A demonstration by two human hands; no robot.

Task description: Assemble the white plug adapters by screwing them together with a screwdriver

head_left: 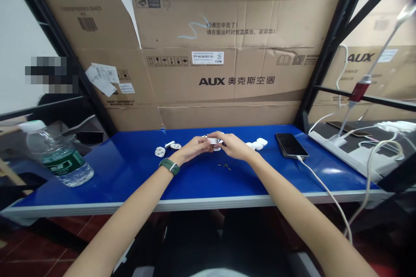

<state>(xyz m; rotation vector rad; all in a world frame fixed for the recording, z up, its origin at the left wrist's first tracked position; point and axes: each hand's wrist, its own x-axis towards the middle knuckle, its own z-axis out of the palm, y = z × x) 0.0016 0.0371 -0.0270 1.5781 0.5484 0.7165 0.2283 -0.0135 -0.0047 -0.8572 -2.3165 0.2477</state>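
Both hands meet over the middle of the blue table (195,184). Between them is a small white plastic piece (212,141). My left hand (196,147), with a green watch on its wrist, grips the piece from the left, fingers closed. My right hand (233,145) holds its right side, with fingers curled over the top. Several white round parts (160,152) lie left of my hands, some showing metal bits. White rounded covers (259,144) lie to the right. Several small brass-coloured pieces (225,166) rest on the table just in front of my hands.
A water bottle (61,156) stands at the left. On the right lies a phone (291,145) with a white cable (320,181) running over the table's front edge. Farther right is a white power strip (344,156). A large cardboard panel (182,91) rises behind the table. A person sits beyond the left frame post.
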